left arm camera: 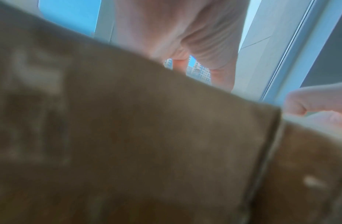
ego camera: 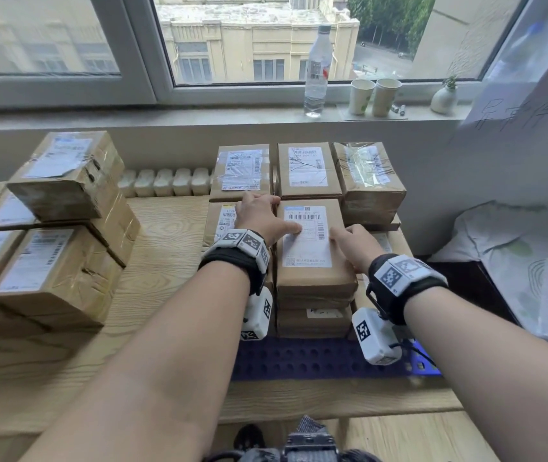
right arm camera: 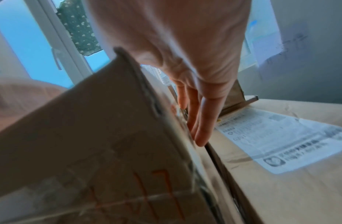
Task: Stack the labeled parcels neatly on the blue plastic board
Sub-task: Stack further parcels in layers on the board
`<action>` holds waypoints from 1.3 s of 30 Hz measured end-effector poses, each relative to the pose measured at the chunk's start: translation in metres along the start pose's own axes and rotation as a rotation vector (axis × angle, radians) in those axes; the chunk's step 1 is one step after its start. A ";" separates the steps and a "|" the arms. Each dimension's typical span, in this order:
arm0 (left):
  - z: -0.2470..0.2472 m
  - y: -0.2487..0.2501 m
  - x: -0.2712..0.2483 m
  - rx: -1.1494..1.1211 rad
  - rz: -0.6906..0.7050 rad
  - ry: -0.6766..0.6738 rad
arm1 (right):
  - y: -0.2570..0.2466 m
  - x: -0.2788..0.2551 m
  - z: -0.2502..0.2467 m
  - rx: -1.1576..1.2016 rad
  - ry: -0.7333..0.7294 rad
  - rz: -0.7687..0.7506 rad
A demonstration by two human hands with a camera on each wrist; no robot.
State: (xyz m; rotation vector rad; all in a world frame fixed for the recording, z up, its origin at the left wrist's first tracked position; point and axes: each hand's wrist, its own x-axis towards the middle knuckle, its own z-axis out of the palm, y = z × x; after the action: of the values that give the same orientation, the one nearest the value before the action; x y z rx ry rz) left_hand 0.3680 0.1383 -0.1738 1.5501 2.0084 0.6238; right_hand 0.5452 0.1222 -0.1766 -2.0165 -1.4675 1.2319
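Brown cardboard parcel (ego camera: 312,243) with one white label tops the middle pile on the blue plastic board (ego camera: 316,360). Two hands hold it: left hand (ego camera: 261,216), right hand (ego camera: 354,243).

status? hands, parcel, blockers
Left hand and right hand grip top parcel, front-middle stack, blue board. Neighbour parcels close both sides; nothing blocking.

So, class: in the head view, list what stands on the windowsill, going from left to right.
Water bottle → first paper cup → second paper cup → small white vase with a plant.
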 end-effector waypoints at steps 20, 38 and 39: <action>-0.045 -0.034 -0.083 0.338 0.007 0.155 | -0.029 -0.050 0.048 -0.778 0.191 -0.751; -0.167 -0.181 -0.120 0.263 -0.105 0.227 | -0.120 -0.125 0.210 -0.768 0.035 -0.827; -0.176 -0.192 -0.120 0.263 -0.107 0.229 | -0.127 -0.129 0.222 -0.767 0.032 -0.820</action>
State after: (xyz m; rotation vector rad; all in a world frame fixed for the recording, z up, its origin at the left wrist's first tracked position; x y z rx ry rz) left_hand 0.1380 -0.0314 -0.1484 1.5624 2.4101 0.5316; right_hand 0.2814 0.0128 -0.1539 -1.4252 -2.6253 0.2997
